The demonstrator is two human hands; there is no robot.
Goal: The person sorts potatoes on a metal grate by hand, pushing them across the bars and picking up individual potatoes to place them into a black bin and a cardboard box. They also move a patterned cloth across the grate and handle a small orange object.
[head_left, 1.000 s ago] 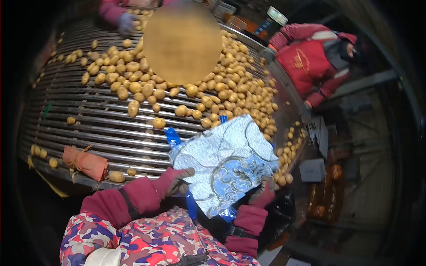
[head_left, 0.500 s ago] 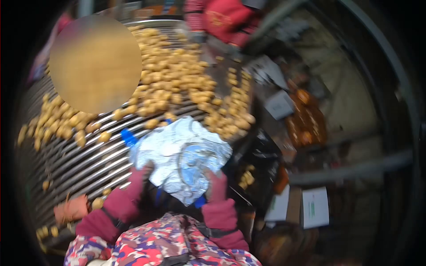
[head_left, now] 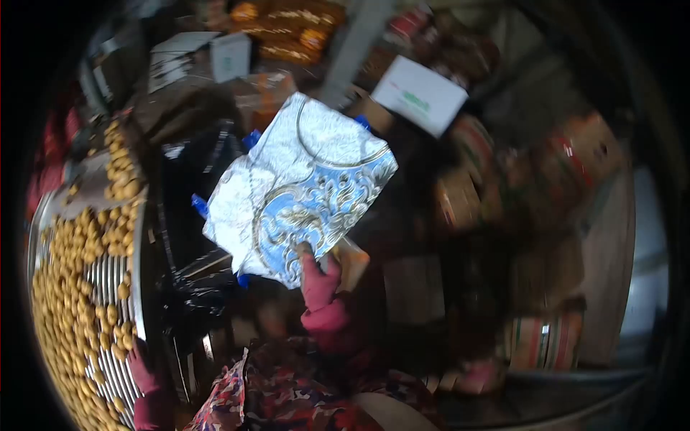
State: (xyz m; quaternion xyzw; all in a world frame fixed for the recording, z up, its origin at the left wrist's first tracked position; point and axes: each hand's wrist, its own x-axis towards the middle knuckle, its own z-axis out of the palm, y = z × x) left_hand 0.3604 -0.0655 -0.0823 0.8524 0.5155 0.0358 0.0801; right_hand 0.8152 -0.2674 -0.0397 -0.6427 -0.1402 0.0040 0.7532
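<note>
My right hand (head_left: 319,280), in a pinkish-red glove, grips the lower edge of a white and blue patterned pad (head_left: 309,194) with blue tabs at its edges. The thumb side lies on its printed face, and the pad is held up in front of me, tilted. Its underside is hidden. Down at the left, my left hand (head_left: 142,368) lies at the metal rim of the roller conveyor (head_left: 139,287), fingers stretched toward the rollers and nothing visible in them. Many potatoes (head_left: 68,302) cover the rollers beside it.
A black plastic bag (head_left: 194,208) hangs beside the conveyor. White boxes (head_left: 420,95) and orange net sacks (head_left: 287,32) stand beyond the pad. Several cardboard cartons (head_left: 546,337) are at the right, somewhat blurred. Another person's red sleeve (head_left: 54,151) shows at the far left.
My view and body have turned right, away from the conveyor. The pad has swung off the rollers in my right hand; my left hand has let go of it and is at the rim.
</note>
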